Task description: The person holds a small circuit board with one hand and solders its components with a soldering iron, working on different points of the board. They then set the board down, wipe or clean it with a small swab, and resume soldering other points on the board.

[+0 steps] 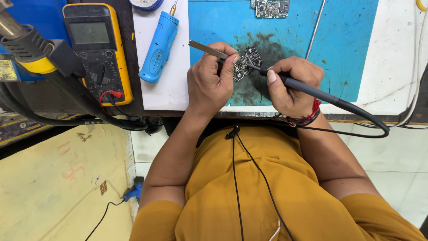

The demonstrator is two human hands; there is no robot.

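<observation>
Two hands over table's front edge: left hand (pixel 207 85) pinching tweezers (pixel 207 49), right hand (pixel 292 85) gripping soldering iron (pixel 312 91), tip on small circuit board (pixel 246 62); soldering seemingly midway, unfinished.

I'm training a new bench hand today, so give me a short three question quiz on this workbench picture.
1. True or false: the right hand holds a black corded soldering iron.
2. What does the left hand grip? A) metal tweezers B) a paintbrush C) a hammer
3. Fill in: the small circuit board lies on a ____ mat.

Key: 1 true. 2 A. 3 blue. The iron's tip meets the board between the hands; a yellow multimeter and a blue handheld tool lie off to the left.
</observation>
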